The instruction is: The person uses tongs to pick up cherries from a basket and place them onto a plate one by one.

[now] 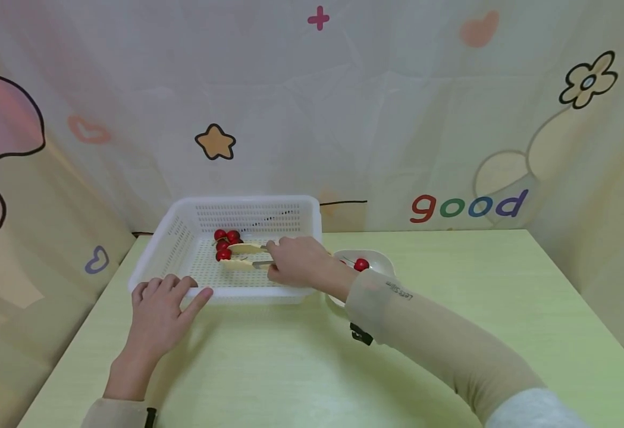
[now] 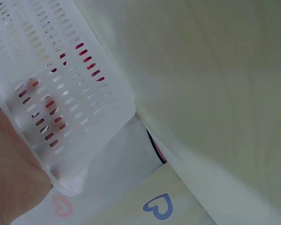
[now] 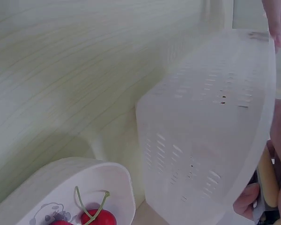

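Note:
A white perforated plastic basket (image 1: 269, 292) stands on the table with several red cherries (image 1: 233, 236) clustered in its left part. My left hand (image 1: 159, 318) grips the basket's near left rim; in the left wrist view its fingers show through the slots. Reaching over the basket's right side, my right hand (image 1: 301, 261) holds tongs (image 1: 238, 265) with pale yellow tips. The tips are apart, right at the lower cherries. Part of the tongs' handle (image 3: 268, 183) appears in the right wrist view, where the basket wall hides the tips.
Right of the basket sits a small white bowl (image 3: 119, 178) with a printed animal face. Cherries with green stems (image 3: 100, 218) lie in it, partly covered by my right forearm in the head view. A patterned curtain (image 1: 376, 119) hangs behind the light green table (image 1: 269, 368).

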Demonstrator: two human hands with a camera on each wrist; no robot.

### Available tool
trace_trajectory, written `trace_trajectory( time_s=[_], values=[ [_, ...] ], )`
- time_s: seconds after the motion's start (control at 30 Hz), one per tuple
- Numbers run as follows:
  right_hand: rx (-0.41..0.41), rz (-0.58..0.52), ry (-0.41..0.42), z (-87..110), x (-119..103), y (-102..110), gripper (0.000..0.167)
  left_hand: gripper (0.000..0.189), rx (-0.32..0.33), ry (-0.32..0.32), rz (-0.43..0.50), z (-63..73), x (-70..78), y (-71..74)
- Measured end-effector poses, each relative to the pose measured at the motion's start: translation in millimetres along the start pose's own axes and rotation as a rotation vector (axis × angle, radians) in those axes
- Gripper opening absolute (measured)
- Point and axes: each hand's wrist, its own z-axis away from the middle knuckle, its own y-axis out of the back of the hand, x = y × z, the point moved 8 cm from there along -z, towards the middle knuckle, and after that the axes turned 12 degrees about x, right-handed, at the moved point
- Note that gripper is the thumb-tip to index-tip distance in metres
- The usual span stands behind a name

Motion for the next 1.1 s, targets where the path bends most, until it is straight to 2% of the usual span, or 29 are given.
trace_trajectory(
  time_s=[0.37,0.7,0.93,1.1],
  values=[
    [0.033,-0.03,0.013,15.8,4.1,14.4,0.034,0.05,0.004,0.0,0.001,-1.0,-0.3,-0.4],
    [0.107,-0.037,0.023,31.7,14.5,34.0,0.03,0.05,-0.006,0.005,0.005,0.0,-0.5,0.3],
    [0.129,-0.064,0.003,46.4,28.3,42.0,0.031,0.052,-0.02,0.007,0.004,0.7,0.3,-3.1],
    [0.163,-0.045,0.012,58.3,36.4,45.7,0.03,0.051,-0.003,0.004,-0.005,-0.7,1.5,-0.3]
  ],
)
